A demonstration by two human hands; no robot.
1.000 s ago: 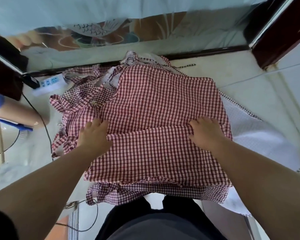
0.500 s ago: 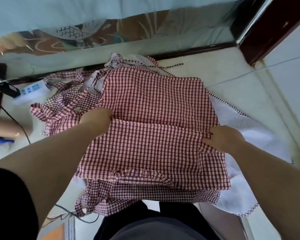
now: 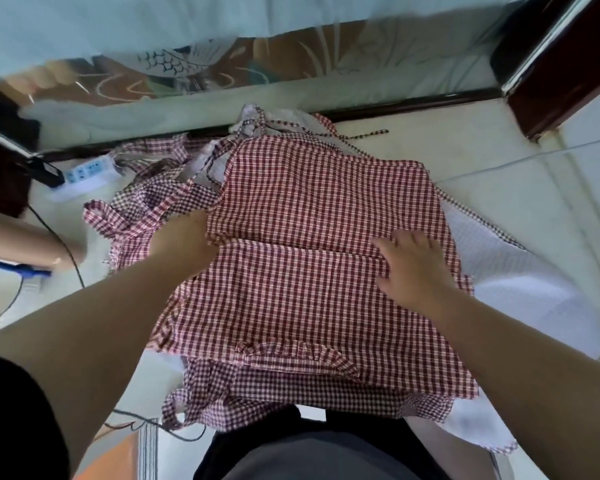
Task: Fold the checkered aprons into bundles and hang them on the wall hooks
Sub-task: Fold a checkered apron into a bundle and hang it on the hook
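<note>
checkered apron (image 3: 319, 202) tops pile (image 3: 291, 403) on floor (image 3: 499, 181), creased across middle | left hand (image 3: 184, 237) grip: clamped on crease's left end | right hand (image 3: 413, 268): grip off the right edge now, fingers apart, pressing flat | judgement: first fold setting, bundling remains

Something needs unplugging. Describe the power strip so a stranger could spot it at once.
Find the dark baseboard at the far edge of the pale floor and follow it left, past the pile of red checkered aprons. There lies the power strip. It alone is a white bar with blue sockets, a black plug at its left end.
</note>
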